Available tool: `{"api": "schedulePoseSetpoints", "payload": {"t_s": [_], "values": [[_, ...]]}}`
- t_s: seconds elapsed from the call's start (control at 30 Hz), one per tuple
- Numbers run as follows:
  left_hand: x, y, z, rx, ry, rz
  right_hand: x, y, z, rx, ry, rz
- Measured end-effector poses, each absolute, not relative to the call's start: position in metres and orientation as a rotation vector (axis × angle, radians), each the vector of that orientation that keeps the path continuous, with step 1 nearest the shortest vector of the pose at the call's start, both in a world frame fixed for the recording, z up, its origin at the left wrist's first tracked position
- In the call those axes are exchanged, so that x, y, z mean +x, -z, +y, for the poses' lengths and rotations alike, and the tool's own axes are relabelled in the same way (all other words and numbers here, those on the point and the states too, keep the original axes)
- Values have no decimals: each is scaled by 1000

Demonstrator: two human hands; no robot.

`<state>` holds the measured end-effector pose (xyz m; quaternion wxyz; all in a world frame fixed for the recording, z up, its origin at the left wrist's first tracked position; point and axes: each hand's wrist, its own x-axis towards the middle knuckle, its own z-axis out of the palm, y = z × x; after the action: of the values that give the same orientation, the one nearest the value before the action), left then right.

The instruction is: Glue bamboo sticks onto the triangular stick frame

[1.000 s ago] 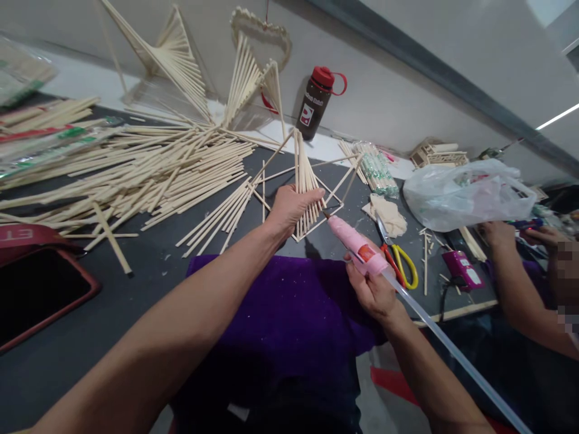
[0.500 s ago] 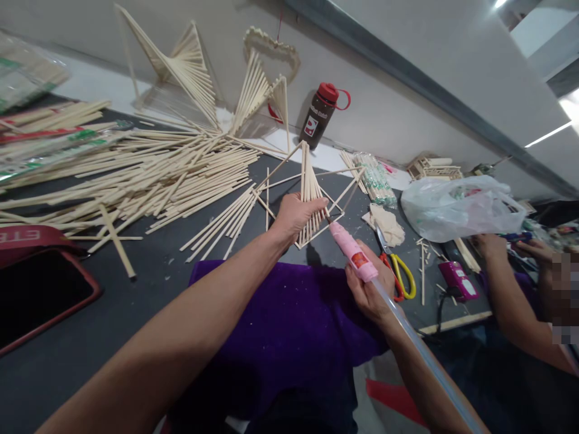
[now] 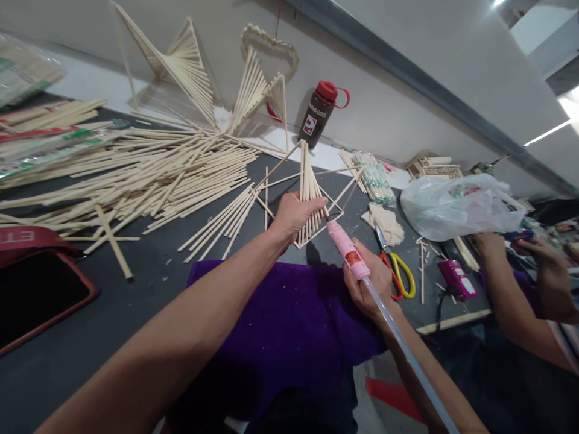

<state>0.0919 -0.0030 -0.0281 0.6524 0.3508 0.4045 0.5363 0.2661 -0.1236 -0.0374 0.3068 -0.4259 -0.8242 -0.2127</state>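
My left hand [image 3: 294,216] is closed around a frame of thin wooden sticks [image 3: 307,181], thumb across the fanned row. In my right hand [image 3: 368,277] is a pink hot glue gun [image 3: 346,247], its dark nozzle touching or very near the stick ends beside my left thumb. A long clear glue stick [image 3: 398,337] runs out of its back along my forearm. Beneath both hands lies a purple cloth [image 3: 289,325]. Scissors [image 3: 393,265] with red and yellow handles rest just right of my right hand.
A heap of loose sticks [image 3: 181,175] spreads to the left, near a phone [image 3: 40,295]. Finished stick models [image 3: 194,72] and a red-lidded bottle [image 3: 319,114] stand at the back. Rightward are a plastic bag [image 3: 456,205], a purple device [image 3: 456,279] and another person's hands [image 3: 493,247].
The rear of the glue gun has swung slightly left, and its glue stick with it. My left hand keeps its hold on the stick frame.
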Motion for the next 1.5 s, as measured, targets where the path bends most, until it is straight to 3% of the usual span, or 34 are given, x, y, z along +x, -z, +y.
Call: {"api": "schedulePoseSetpoints", "payload": {"t_s": [1.5], "values": [[88, 29, -1, 821, -1206, 928, 272, 32, -125, -1131, 530, -2203]]}}
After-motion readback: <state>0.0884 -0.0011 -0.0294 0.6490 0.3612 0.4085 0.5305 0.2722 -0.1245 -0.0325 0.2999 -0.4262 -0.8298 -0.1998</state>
